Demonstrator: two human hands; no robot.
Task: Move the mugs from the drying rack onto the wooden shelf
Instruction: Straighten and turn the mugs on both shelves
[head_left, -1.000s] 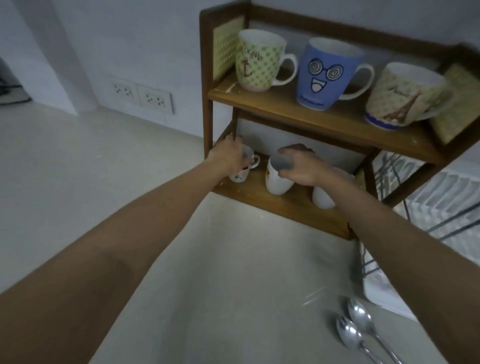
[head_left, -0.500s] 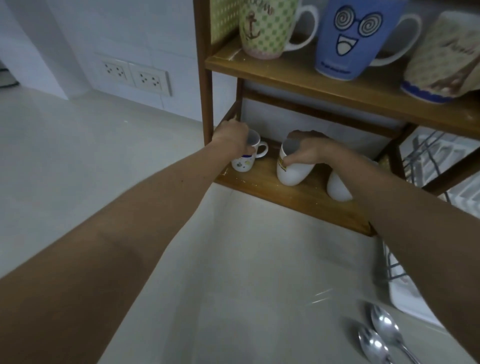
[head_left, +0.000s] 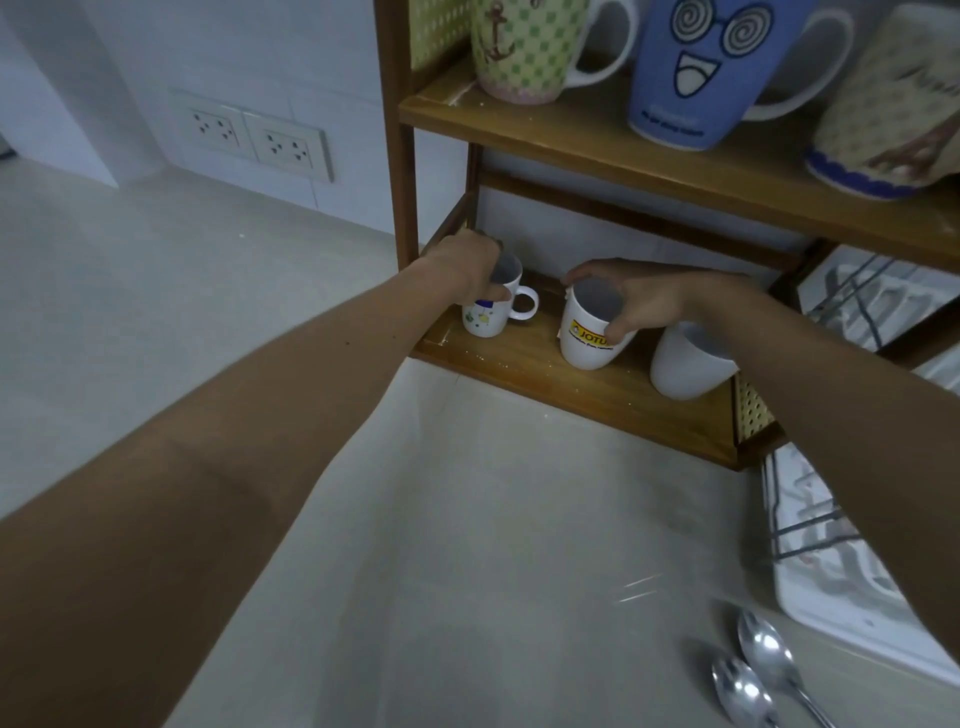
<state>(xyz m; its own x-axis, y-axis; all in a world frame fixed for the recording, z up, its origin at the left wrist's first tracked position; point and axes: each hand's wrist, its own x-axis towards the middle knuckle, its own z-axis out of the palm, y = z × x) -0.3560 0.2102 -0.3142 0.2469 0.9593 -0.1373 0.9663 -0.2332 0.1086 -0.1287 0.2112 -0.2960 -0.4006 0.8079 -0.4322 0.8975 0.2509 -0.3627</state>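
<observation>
Along the far left, a pale tiled wall carries a double power socket above a light, smooth countertop that fills the lower view. Next comes the wooden shelf, its dark upright post at its left end and two boards across it. On the lower board the left hand closes from above over the rim of a small white mug with coloured spots; the fingers curl narrowly around the rim, the mug stands upright with its mouth up, and its handle points right. Just to the right, apart from it, the right hand grips a taller white mug with a yellow logo, thumb on the near side and fingers over the far rim; this mug tilts slightly, its long axis leaning to the right at the top, base on the board. Beside it, under the right forearm, a plain white mug rests on the same board, leaning the same way. On the upper board stand a green checked mug with an anchor, a blue mug with a cartoon face and a beige mug with a blue base, handles to the right where visible. Further right a white drying rack with dark wires sits on the counter, and two spoons lie in front of it.
</observation>
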